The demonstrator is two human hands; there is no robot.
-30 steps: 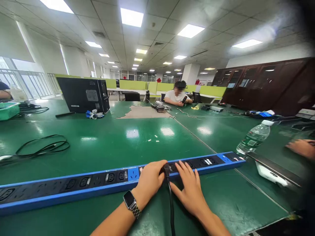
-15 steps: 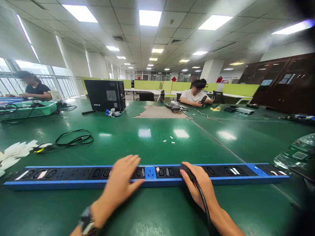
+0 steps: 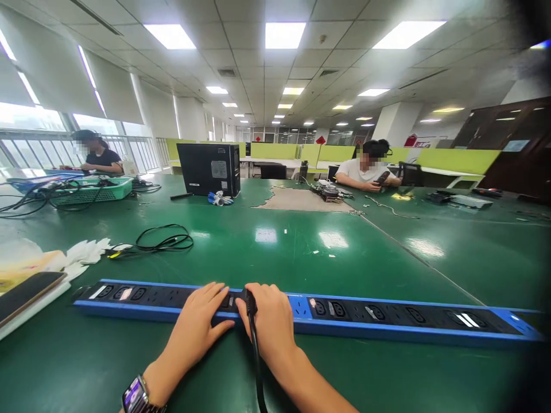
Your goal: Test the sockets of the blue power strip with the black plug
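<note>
A long blue and black power strip (image 3: 387, 321) lies across the green table (image 3: 267, 246) in front of me. My left hand (image 3: 196, 330) lies flat on the strip with fingers stretched out, a watch on its wrist. Beside it, my right hand (image 3: 269, 327) is closed round a black plug (image 3: 248, 299) that sits at a socket of the strip. The plug's black cable (image 3: 257, 367) runs back toward me between my arms.
A coiled black cable (image 3: 163, 241) and white gloves (image 3: 84, 252) lie at the left, with a flat device (image 3: 26, 295) at the left edge. A black computer case (image 3: 209, 169) stands further back. A green basket (image 3: 92, 189) and two seated people (image 3: 365, 169) are at the far side.
My right hand has carried the plug leftward along the strip, from right of the blue socket to left of it. My left hand has stayed flat on the strip. The view has turned left.
</note>
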